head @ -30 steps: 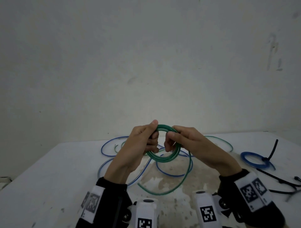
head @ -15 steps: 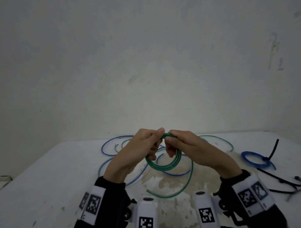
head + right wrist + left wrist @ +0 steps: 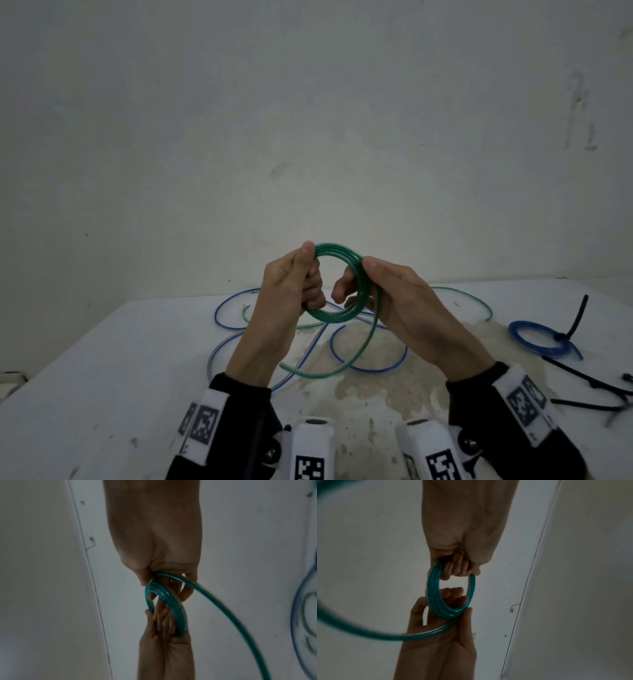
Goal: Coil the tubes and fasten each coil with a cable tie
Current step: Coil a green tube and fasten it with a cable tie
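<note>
A green tube coil [image 3: 346, 308] of several turns is held upright above the table between both hands. My left hand [image 3: 305, 277] grips the coil's left side, thumb on top and fingers curled through it [image 3: 458, 568]. My right hand [image 3: 370, 291] holds the right side, thumb [image 3: 371, 265] pressed on the rim and fingers behind it [image 3: 171, 588]. The green tube's loose tail [image 3: 352, 356] hangs from the right hand in an arc toward the table. A loose blue tube [image 3: 370, 368] lies in loops on the table under the hands.
A blue coil [image 3: 537, 339] fastened with a black cable tie lies at the right. Loose black cable ties [image 3: 589, 383] lie near the table's right edge. The white table [image 3: 102, 394] has a stained patch in the middle; a plain wall stands close behind.
Both hands have risen with the coil and spread apart, turning the ring more upright. The hanging green tail is shorter and has swung inward.
</note>
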The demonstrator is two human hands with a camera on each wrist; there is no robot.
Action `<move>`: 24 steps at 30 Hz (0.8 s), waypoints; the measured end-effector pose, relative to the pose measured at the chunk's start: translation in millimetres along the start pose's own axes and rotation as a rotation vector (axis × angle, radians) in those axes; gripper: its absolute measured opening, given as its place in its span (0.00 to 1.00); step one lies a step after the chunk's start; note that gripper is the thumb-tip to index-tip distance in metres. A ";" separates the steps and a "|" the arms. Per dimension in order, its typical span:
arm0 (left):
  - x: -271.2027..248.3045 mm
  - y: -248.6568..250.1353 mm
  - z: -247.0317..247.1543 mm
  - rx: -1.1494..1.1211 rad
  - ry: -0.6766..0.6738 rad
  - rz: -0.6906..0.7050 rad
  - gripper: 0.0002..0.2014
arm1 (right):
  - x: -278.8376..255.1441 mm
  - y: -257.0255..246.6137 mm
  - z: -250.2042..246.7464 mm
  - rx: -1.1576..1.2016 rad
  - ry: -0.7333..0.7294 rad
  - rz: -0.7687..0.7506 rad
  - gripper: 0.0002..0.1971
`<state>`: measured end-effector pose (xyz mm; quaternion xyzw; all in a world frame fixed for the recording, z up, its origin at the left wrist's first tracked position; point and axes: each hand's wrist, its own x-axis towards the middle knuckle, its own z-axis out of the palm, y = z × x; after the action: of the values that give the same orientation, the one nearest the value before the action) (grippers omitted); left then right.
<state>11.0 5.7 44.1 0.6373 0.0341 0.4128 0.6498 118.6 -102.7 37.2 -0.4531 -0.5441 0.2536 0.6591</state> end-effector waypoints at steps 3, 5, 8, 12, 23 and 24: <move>-0.3 -0.8 3.4 0.031 0.033 0.035 0.20 | 2.5 1.4 1.2 -0.324 0.097 -0.080 0.18; -0.5 -1.4 5.2 0.044 0.020 0.045 0.20 | 3.6 4.1 0.9 -0.471 0.141 -0.148 0.18; -1.2 -2.5 3.6 0.025 -0.028 -0.002 0.20 | 3.7 6.9 -1.7 -0.572 0.144 -0.197 0.19; -2.5 3.8 -11.1 -0.072 -0.242 -0.198 0.18 | 1.8 2.8 -10.0 -0.670 0.046 -0.166 0.19; -7.6 11.3 -11.1 0.042 -0.344 -0.225 0.17 | -2.6 -9.8 -10.1 -0.612 -0.133 -0.087 0.19; -7.4 11.2 -8.8 0.023 -0.330 -0.203 0.17 | -3.1 -10.2 -10.0 -0.519 -0.113 -0.084 0.20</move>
<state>-4.3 6.7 48.5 0.6971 -0.0041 0.2343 0.6776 125.6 -113.3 44.6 -0.5689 -0.6453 0.1031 0.4993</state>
